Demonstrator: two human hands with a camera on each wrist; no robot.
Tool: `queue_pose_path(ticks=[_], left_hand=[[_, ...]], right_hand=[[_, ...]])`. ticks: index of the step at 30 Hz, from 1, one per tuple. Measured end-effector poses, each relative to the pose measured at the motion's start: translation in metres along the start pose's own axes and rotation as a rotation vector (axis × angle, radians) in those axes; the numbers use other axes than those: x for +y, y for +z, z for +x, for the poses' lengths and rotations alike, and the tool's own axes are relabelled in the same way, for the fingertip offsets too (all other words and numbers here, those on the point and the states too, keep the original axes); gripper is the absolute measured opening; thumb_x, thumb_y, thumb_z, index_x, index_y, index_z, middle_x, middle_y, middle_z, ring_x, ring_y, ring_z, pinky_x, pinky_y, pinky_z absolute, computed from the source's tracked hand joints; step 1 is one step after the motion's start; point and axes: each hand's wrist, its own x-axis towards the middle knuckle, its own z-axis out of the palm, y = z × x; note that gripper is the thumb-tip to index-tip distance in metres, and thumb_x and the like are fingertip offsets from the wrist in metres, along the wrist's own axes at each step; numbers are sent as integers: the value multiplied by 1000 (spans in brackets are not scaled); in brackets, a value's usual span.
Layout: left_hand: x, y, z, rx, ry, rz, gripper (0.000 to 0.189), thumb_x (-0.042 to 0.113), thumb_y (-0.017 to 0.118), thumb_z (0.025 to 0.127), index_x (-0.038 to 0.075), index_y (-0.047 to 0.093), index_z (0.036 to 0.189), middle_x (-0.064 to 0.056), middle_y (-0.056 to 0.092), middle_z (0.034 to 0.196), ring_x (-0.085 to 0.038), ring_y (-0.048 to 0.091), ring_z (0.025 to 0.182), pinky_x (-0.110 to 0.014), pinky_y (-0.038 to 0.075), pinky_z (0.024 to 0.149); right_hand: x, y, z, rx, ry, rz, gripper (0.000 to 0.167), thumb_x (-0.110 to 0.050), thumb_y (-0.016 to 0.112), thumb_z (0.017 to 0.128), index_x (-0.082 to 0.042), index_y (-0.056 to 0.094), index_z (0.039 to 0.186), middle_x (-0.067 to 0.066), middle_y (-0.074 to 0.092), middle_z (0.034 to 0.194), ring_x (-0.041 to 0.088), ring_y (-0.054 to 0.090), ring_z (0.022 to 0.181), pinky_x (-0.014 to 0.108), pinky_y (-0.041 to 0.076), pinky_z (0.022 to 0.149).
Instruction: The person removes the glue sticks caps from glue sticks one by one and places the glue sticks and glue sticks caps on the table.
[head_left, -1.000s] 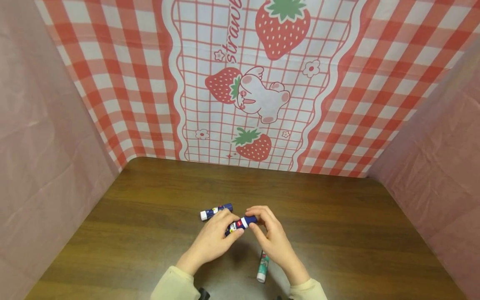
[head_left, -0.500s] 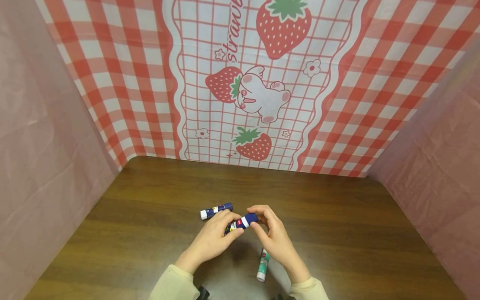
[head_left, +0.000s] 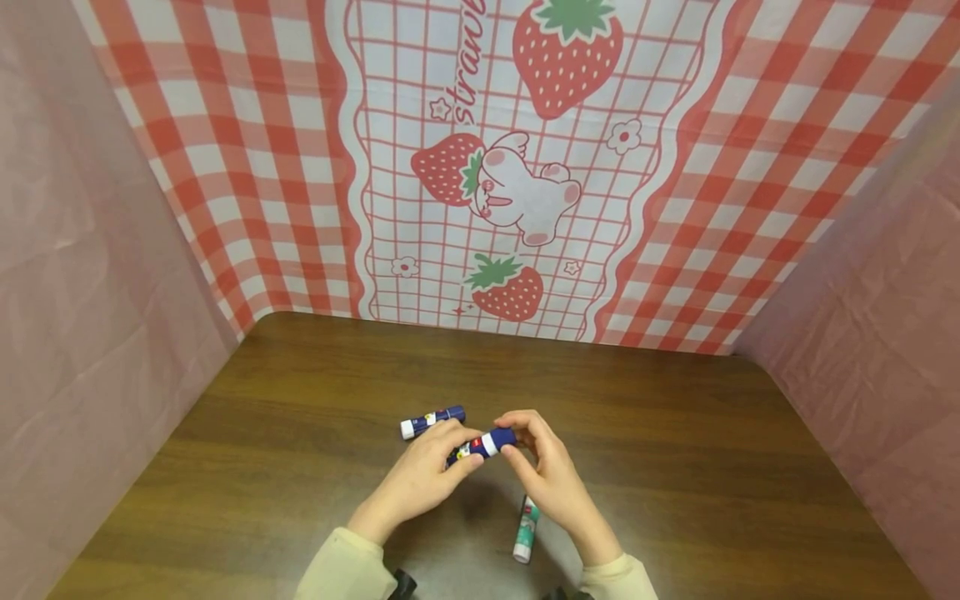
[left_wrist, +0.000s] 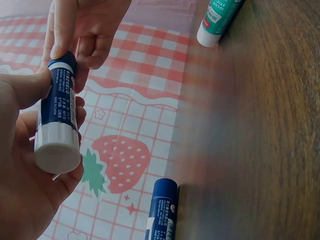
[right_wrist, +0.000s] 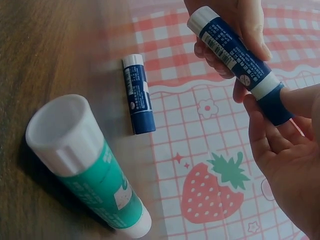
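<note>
My left fingers [head_left: 459,435] curl round blue glue stick [head_left: 472,450]; right fingers [head_left: 531,423] pinch its cap [head_left: 503,437], seemingly to steady both ends above surface [head_left: 675,450]. Second blue stick [head_left: 432,422] left, far side; green stick [head_left: 527,531] right, near side.

wood-grain table [head_left: 675,450] — checked strawberry cloth [head_left: 480,242] behind — pink drapes [head_left: 97,233] either side

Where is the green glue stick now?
In the head view, the green glue stick lies on the table below centre, lower left of the right hand.
</note>
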Motion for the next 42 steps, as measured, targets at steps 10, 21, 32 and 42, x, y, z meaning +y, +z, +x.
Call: queue_pose_path(ticks=[10, 21, 32, 42], left_hand=[[0, 2, 1, 11, 8, -25, 25, 33, 53, 91, 14, 62, 104, 10, 54, 91, -4, 48, 84, -26, 42, 76], [1, 6, 1, 14, 27, -56, 25, 22, 42, 97, 9, 60, 108, 7, 54, 87, -7, 46, 81, -26, 42, 73], [1, 8, 1, 16, -3, -125, 27, 23, 40, 98, 9, 59, 111, 6, 56, 90, -7, 48, 80, -25, 42, 71], [0, 6, 0, 8, -46, -200, 29, 22, 39, 98, 7, 62, 109, 3, 61, 93, -8, 52, 81, -26, 45, 73]], right_hand=[[-1, -1, -1, -11, 3, 50, 27, 10, 51, 85, 5, 47, 112, 20, 50, 108, 17, 56, 95, 23, 48, 82], [2, 1, -2, 3, -8, 43, 27, 8, 50, 88, 3, 46, 114, 22, 49, 109, 15, 53, 97, 20, 45, 85], [0, 2, -1, 35, -16, 72, 26, 11, 49, 87, 5, 45, 111, 22, 47, 110, 11, 52, 97, 17, 43, 84], [2, 0, -1, 45, -27, 120, 18, 12, 48, 86, 6, 43, 102, 22, 48, 109, 11, 52, 101, 18, 42, 87]])
